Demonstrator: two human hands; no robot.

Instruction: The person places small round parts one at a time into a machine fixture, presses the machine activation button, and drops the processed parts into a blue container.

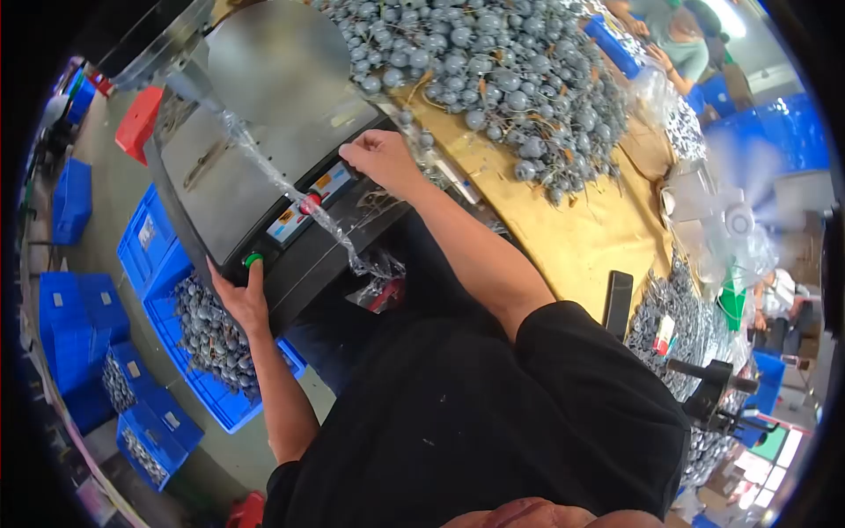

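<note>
My left hand [242, 295] is at the lower left corner of a grey machine [211, 176], its thumb on a green button [253, 260] and its other fingers apart over the machine's edge. My right hand [383, 161] is at the other end of the front panel with its fingers curled together; what they press or hold, if anything, is hidden. Between the hands is a red button [310, 203] on the panel. A clear plastic strip [282, 180] runs across the machine and over the panel, hanging down toward my lap.
Round grey-blue pieces with thin stems [493, 70] are heaped on the yellow-brown table [554, 246]. A black phone [618, 304] lies near its edge. Blue bins [158, 264] stand at left. A spinning fan [739, 218] and a co-worker [682, 53] are at right.
</note>
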